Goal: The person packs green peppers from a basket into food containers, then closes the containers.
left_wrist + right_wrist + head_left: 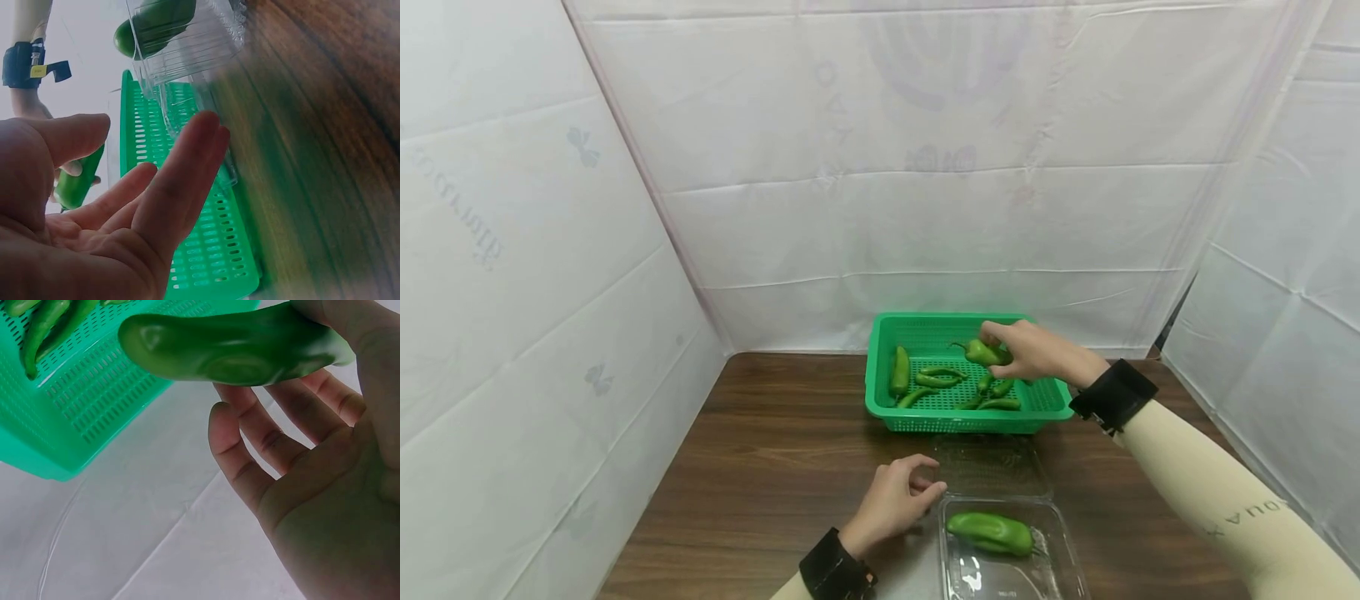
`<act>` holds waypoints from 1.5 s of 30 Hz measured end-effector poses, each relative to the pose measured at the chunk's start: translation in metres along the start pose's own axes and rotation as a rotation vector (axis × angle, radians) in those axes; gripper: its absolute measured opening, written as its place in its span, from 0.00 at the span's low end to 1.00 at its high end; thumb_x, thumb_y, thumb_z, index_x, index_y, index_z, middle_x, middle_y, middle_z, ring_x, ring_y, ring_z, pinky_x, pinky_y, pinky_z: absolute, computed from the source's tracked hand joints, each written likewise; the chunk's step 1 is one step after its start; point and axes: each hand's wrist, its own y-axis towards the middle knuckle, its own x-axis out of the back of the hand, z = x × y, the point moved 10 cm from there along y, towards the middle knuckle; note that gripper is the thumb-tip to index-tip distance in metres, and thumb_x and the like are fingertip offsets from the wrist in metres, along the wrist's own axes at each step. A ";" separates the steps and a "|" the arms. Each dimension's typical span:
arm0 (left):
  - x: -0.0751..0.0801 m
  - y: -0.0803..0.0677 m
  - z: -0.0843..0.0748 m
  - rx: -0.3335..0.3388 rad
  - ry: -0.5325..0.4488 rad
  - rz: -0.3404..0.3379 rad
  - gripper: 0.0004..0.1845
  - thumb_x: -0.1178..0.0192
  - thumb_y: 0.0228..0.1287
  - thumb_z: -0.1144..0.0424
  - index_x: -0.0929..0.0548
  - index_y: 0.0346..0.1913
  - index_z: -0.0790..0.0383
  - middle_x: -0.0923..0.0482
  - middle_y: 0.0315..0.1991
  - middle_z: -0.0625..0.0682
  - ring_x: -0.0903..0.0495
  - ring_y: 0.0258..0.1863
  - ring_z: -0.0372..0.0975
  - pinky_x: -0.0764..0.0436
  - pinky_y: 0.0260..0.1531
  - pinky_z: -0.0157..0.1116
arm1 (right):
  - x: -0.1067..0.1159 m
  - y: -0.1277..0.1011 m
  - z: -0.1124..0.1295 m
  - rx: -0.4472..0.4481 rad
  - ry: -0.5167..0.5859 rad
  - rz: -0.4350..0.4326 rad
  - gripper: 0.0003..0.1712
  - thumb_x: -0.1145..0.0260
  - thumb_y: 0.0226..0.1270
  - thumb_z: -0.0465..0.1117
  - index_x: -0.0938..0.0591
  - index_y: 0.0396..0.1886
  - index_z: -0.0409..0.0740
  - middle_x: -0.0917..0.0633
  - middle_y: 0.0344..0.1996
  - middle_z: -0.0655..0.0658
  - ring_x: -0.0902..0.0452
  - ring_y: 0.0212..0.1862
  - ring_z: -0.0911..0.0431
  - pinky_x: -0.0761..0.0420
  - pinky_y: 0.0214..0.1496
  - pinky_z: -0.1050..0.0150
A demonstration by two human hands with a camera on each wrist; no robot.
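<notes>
My right hand [1028, 350] pinches a large green pepper [983, 353] between thumb and fingers, above the right part of a green plastic basket [876, 367]. The right wrist view shows this pepper [206, 347] lying level across the fingertips. Inside the basket lie several slim green chili peppers [937, 380] and a thicker one [900, 372] at the left. Below the basket, my left hand [897, 500] hovers by the left edge of a clear plastic clamshell box [1007, 575], its fingers loosely bent around nothing. One large green pepper [991, 533] lies in that box.
The box's clear lid [992, 467] lies folded back toward the basket. Everything stands on a dark brown wooden table [760, 458]. White sheeting [880, 225] rises behind the basket and on both sides.
</notes>
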 end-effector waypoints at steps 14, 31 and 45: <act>-0.017 -0.005 0.018 0.122 -0.227 0.100 0.21 0.32 0.70 0.61 0.19 0.62 0.63 0.11 0.29 0.52 0.12 0.22 0.49 0.14 0.19 0.40 | 0.002 -0.019 0.011 0.018 -0.038 -0.016 0.23 0.24 0.66 0.47 0.25 0.54 0.52 0.18 0.44 0.51 0.25 0.35 0.62 0.24 0.38 0.62; -0.029 -0.009 0.019 0.178 -0.338 0.123 0.19 0.32 0.69 0.66 0.18 0.61 0.63 0.11 0.29 0.52 0.12 0.23 0.53 0.13 0.22 0.43 | -0.001 -0.042 0.028 0.033 -0.025 -0.008 0.25 0.23 0.64 0.49 0.27 0.54 0.54 0.23 0.38 0.58 0.27 0.35 0.61 0.25 0.39 0.61; -0.032 -0.009 0.022 0.189 -0.432 0.091 0.17 0.33 0.67 0.72 0.18 0.57 0.69 0.11 0.36 0.60 0.12 0.27 0.56 0.12 0.24 0.47 | -0.005 -0.059 0.039 0.077 -0.017 -0.060 0.27 0.21 0.59 0.53 0.25 0.51 0.56 0.21 0.40 0.60 0.23 0.38 0.64 0.21 0.40 0.63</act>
